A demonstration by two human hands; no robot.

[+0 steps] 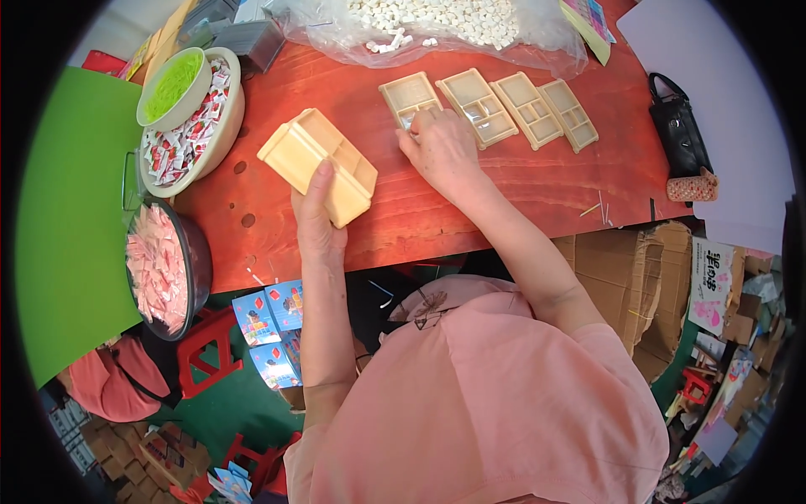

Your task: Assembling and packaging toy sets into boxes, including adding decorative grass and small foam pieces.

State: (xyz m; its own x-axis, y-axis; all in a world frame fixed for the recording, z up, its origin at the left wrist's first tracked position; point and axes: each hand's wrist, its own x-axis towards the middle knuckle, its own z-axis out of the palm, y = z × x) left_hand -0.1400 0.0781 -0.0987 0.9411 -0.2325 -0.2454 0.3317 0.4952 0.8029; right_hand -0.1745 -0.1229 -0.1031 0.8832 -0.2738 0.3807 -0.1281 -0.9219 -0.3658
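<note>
A pink sleeve [504, 395] filled the lower part of the view, both forearms reaching up from it onto the red table [537, 189]. The left hand [317, 220] was clamped on a stack of cream compartment trays [317, 164], thumb laid along its near side and the stack tilted across the tabletop. Just right of that grip, the right hand [441, 151] lay palm down, its fingertips pressed on the near end of the first tray [409, 97] in a row of four cream trays [520, 105] lying flat side by side; whether the fingers pinched anything small there could not be told, since the hand hid it. Beyond the right hand lay a clear bag of small white pieces [445, 25]. Left of the held stack stood a bowl of red-and-white wrapped sweets [189, 134] and, nearer, a dark bowl of pink wrappers [159, 265]
</note>
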